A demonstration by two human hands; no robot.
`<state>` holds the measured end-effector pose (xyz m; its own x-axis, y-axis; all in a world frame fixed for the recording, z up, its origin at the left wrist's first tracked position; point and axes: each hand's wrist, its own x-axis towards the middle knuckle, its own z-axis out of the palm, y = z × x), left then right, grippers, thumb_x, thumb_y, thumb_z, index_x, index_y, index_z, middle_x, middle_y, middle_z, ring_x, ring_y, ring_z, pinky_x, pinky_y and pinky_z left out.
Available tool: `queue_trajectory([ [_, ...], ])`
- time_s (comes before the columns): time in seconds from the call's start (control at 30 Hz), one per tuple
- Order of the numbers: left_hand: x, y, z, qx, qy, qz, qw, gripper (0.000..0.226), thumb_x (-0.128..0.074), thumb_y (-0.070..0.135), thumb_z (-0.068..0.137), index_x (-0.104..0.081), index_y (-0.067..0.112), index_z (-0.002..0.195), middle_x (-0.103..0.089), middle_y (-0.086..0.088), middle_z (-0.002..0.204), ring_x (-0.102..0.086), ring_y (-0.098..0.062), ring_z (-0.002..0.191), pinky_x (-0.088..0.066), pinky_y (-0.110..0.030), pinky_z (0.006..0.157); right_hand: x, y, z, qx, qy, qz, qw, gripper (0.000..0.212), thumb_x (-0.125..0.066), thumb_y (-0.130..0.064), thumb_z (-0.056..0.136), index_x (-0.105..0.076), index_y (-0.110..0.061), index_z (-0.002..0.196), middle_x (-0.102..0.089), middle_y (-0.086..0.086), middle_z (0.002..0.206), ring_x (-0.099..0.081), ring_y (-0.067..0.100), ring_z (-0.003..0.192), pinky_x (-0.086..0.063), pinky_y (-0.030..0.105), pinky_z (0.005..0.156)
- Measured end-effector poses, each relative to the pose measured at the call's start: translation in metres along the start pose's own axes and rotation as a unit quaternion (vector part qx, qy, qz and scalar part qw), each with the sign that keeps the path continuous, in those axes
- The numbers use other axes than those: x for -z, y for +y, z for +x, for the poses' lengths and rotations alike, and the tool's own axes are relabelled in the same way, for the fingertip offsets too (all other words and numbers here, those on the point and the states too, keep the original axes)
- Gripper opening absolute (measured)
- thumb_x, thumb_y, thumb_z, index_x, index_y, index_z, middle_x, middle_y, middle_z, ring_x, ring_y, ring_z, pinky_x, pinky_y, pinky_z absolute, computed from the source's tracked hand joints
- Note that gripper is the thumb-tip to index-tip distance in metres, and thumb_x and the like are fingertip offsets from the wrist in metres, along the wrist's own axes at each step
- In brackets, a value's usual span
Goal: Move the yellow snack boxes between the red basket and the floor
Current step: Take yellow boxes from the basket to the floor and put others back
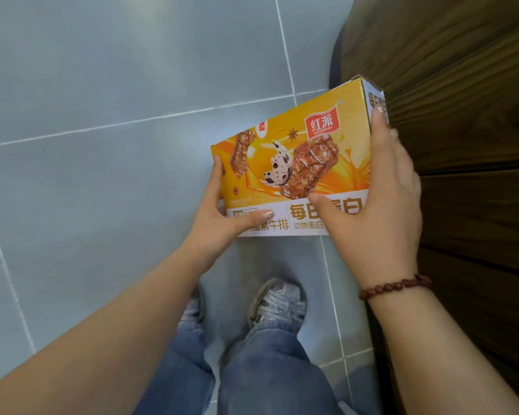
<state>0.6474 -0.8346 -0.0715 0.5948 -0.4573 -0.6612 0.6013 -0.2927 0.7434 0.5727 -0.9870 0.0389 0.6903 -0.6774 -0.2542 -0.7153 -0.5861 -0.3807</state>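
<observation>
Floor (102, 85): large pale grey-blue tiles, matte, fills left and centre of frame. Thin white grout lines (150, 118) run diagonally across and down. Soft light sheen at top centre. Right edge of frame: dark brown wood-grain furniture panel (462, 70), horizontal seam (477, 172) mid-right, dark rounded edge at its upper left.

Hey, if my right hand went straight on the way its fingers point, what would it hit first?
Your right hand grips the yellow snack box, fingers running up its end. Straight on, past the far corner, it would likely meet the dark wooden panel, though depth is unclear.
</observation>
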Motion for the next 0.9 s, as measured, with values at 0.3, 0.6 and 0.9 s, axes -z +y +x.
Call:
queue_trajectory([
  [0.3,0.08,0.188,-0.115,-0.13,0.063,0.195,0.97,0.116,-0.083,0.057,0.044,-0.014,0.06,0.137,-0.049,0.009,0.131,-0.051,-0.013,0.12,-0.043,-0.043,0.1,0.117,-0.123,-0.049,-0.029,0.048,0.135,0.989,0.11,-0.082,-0.038,0.065,-0.01,-0.033,0.148,-0.039,-0.003,0.147,-0.043,0.018,0.131,-0.039,0.043,0.105],
  [0.6,0.112,0.381,-0.294,-0.22,0.153,0.258,0.928,0.112,-0.086,0.05,0.047,-0.017,0.064,0.134,-0.043,0.003,0.131,-0.041,-0.016,0.123,-0.034,-0.034,0.105,0.314,-0.258,-0.119,0.023,0.012,0.173,0.985,0.11,-0.077,-0.049,0.067,-0.004,-0.033,0.148,-0.048,-0.007,0.139,-0.052,0.019,0.121,-0.041,0.033,0.096],
  [0.9,0.118,0.474,-0.442,-0.302,0.279,0.237,0.88,0.111,-0.089,0.041,0.049,-0.023,0.057,0.136,-0.05,0.002,0.114,-0.05,-0.02,0.112,-0.043,-0.035,0.097,0.443,-0.332,-0.178,0.16,0.017,0.183,0.97,0.108,-0.076,-0.051,0.068,-0.006,-0.03,0.147,-0.054,-0.007,0.132,-0.057,0.019,0.114,-0.049,0.04,0.094],
])
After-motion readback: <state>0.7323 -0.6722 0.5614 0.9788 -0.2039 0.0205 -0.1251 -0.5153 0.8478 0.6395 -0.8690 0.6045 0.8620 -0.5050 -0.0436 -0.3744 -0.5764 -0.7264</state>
